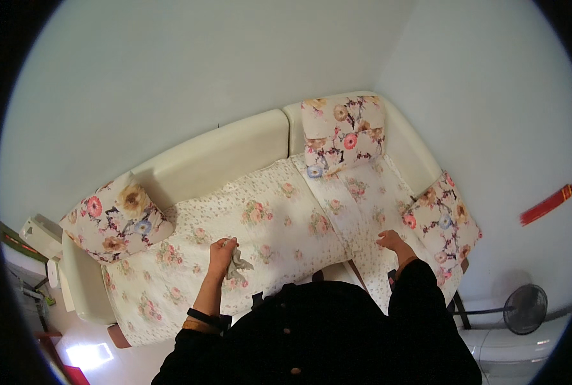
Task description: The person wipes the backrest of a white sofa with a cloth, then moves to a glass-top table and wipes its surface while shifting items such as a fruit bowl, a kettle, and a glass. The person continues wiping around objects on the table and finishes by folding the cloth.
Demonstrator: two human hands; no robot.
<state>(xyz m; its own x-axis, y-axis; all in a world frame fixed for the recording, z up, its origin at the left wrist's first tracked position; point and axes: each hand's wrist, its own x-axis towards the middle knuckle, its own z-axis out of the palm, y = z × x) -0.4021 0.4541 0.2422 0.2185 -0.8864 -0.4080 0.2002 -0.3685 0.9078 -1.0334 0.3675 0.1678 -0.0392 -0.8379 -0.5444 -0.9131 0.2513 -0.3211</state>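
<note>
My left hand [222, 251] is closed around a crumpled grey cloth [238, 265], which hangs down from the fingers over the left part of the sofa. My right hand [393, 239] hovers above the sofa's right section with its fingers loosely curled and nothing visible in them. Beneath both hands lies a quilted, rose-patterned sofa cover [286, 231], spread over the seats of a cream corner sofa [228, 149]. Close to my right hand, a floral cushion [442, 221] leans on the right armrest.
Another floral cushion [117, 219] rests at the sofa's left end. More floral cushioning [343, 137] stands against the backrest near the corner. A round dark fan [525, 309] is at the lower right. A red tassel [545, 204] hangs by the right wall.
</note>
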